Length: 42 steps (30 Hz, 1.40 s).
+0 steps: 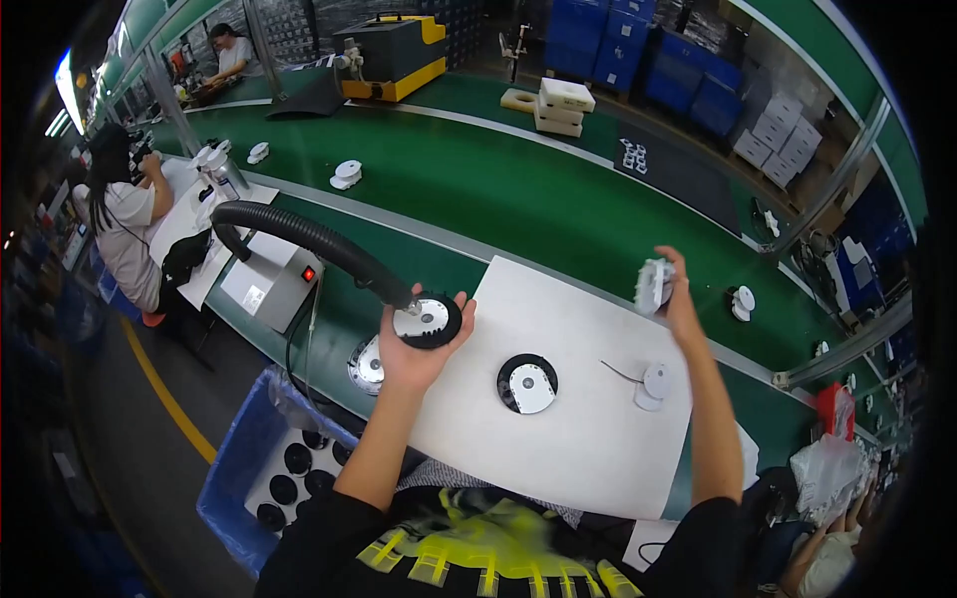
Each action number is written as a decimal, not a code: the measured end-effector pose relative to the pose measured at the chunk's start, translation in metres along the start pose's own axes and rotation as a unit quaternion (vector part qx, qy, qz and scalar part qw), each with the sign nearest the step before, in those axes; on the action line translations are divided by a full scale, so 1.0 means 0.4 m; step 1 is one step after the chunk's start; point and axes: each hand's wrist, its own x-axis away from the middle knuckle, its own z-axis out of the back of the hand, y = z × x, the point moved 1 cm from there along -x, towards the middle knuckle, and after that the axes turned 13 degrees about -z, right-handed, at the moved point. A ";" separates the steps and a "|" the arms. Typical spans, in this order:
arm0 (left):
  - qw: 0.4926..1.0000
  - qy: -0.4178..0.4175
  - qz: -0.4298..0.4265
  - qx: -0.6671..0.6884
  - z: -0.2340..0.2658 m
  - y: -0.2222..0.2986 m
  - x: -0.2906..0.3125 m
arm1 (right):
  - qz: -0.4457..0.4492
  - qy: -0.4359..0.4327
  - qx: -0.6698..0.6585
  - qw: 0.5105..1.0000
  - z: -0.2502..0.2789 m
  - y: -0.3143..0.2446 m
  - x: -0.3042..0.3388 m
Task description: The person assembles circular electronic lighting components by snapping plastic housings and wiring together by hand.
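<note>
Head cam, everything placed off the white mat [578, 439] on the bench. Left hand [414, 349] is up at the mat's left edge, fingers curled around a black disc with a white centre [427, 320], right at the mouth of the black hose [319, 244]. Right hand [678, 299] is raised over the mat's far right corner, pinching a small white part [653, 285], a bit blurred. A second black disc [527, 384] lies mid-mat, and two small white round pieces [653, 387] sit near its right edge. The green conveyor belt [518, 189] runs behind the mat.
</note>
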 end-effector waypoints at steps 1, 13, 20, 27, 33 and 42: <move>0.998 -0.052 -0.006 -0.035 0.000 -0.004 0.015 | 0.001 0.002 -0.003 1.000 0.008 -0.003 0.010; 0.977 -0.189 0.080 -0.065 0.062 0.222 0.367 | -0.128 -0.221 -0.298 0.920 -0.780 0.123 0.015; 0.995 -0.073 0.067 -0.008 0.103 0.299 0.408 | -0.217 -0.189 -0.386 0.876 -0.846 0.200 0.023; 0.984 -0.089 0.147 -0.039 0.143 0.287 0.412 | -0.253 -0.196 -0.420 0.849 -0.846 0.207 0.074; 0.986 -0.102 0.056 -0.122 0.065 0.269 0.311 | -0.268 -0.261 -0.467 0.801 -0.831 0.245 -0.023; 0.982 -0.066 0.024 -0.173 -0.066 0.209 0.043 | -0.109 -0.256 -0.488 0.827 -0.578 0.012 0.333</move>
